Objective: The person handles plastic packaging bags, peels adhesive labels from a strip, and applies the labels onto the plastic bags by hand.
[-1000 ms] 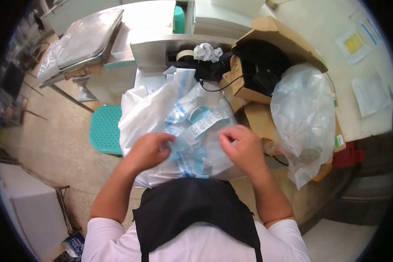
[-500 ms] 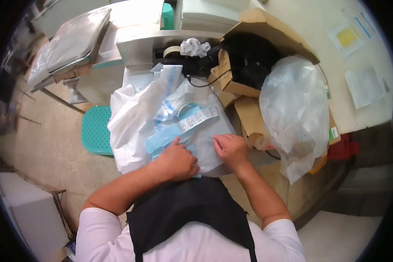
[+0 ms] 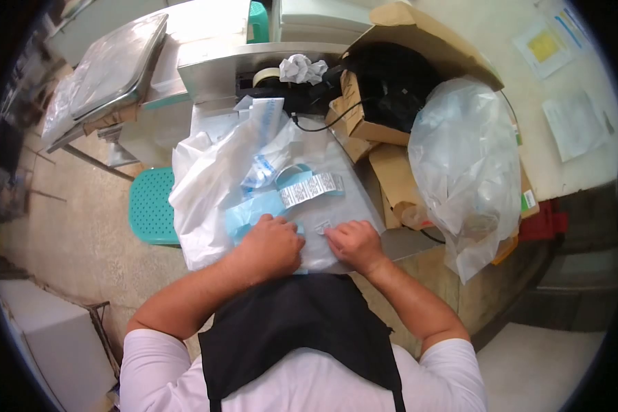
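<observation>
Over the worktop [image 3: 406, 246] spread white plastic [image 3: 204, 175], probably light, slippery, best pinched by an edge. Left hand [image 3: 271, 244] and right hand [image 3: 356, 245] had curled fingers, grip impossible to tell; blue strips [image 3: 256, 205] lay at the left's eleven o'clock.

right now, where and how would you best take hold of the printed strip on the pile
Probably pinch the printed strip by its right end, coming from the right with the right hand: that end reaches out over the pale plastic and looks curled, while its left end meets the blue strips.
</observation>
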A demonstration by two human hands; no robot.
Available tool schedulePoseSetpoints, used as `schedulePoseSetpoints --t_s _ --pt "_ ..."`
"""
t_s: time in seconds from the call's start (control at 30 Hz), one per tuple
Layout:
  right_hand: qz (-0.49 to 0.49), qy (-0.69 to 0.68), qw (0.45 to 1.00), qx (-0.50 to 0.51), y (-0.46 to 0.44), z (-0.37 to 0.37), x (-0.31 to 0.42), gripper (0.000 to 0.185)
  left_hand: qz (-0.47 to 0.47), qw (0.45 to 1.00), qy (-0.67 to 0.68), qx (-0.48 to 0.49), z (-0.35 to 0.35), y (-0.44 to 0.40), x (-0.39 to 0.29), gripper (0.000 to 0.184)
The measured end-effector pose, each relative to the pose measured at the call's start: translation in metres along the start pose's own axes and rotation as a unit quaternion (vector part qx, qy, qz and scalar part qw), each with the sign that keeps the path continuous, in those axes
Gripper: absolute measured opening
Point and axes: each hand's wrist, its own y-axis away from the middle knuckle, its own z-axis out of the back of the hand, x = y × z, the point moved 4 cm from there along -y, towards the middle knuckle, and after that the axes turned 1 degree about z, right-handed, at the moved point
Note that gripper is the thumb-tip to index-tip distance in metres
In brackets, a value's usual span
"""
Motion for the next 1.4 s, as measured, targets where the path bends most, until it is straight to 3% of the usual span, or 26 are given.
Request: schedulePoseSetpoints --t_s 0.1,0.2,0.3,0.6,1.0,1.1,1.2,1.27,1.4 --pt "-0.003 0.001 1.0 0.022 0.002 -0.003 -0.001 0.007 -0.04 0.998 0.049 -0.005 -0.004 -0.01 -0.014 0.025" --pt "-0.004 0.004 0.999 0.047 0.003 -0.005 -0.001 0.009 -0.094 0.995 -0.014 -0.016 -0.029 -0.023 -0.021 0.038" --pt "-0.021 -0.002 0.997 0.075 0.003 -0.003 -0.002 0.014 -0.068 0.997 -0.037 0.016 -0.041 -0.027 -0.021 0.047" --pt "-0.082 -0.001 0.985 0.153 0.0 0.005 -0.004 0.027 -0.09 0.99 -0.031 0.1 -0.037 -0.023 -0.02 0.028" --pt "-0.08 -0.026 0.98 0.182 0.009 0.007 0.01 0.036 -0.096 0.99 -0.013 0.103 -0.038 -0.016 -0.019 0.029" --pt "-0.078 -0.006 0.976 0.202 0.01 0.008 0.012 0.037 -0.07 0.993 0.041 0.088 -0.038 -0.02 -0.017 0.031" --pt "-0.111 -0.031 0.973 0.199 0.011 0.003 0.004 0.037 -0.147 0.986 -0.019 -0.072 -0.039 -0.023 -0.018 0.035" --pt "-0.173 -0.102 0.968 0.149 0.01 0.002 -0.007 0.034 -0.119 0.993 -0.014 0.007 -0.046 -0.024 -0.018 0.039" --pt "-0.151 -0.004 0.971 0.184 0.008 0.009 -0.001 0.035 -0.101 0.992 -0.033 0.067 -0.05 -0.02 -0.018 0.042"
